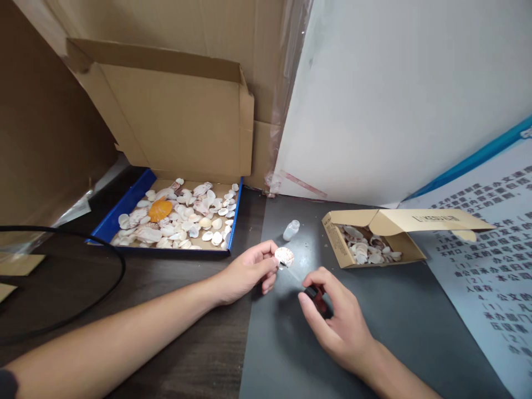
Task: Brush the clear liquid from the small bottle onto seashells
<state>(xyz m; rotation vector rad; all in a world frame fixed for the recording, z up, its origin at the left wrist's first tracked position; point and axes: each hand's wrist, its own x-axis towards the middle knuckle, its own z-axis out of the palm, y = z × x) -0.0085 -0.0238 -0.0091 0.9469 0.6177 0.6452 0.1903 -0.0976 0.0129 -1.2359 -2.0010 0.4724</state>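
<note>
My left hand [257, 265] pinches a small pale scallop shell [285, 255] by its lower left edge, above the dark grey mat. In my right hand [338, 316] is a small applicator brush [311, 291] with a black cap and a thin clear stem. The stem points up and left, and its dark tip is at the shell's lower edge; whether it touches the shell I cannot tell. Just behind the shell stands a small clear glass bottle [291, 230], uncapped, with whitish contents. The fingers of my right hand partly cover the black cap.
At the left back, an open blue-sided box [100, 224] holds many shells, one of them orange [160, 210]. A smaller open cardboard box [337, 244] of shells stands at the right. A black cable [123, 271] loops at the left; a printed sheet [490, 260] lies far right.
</note>
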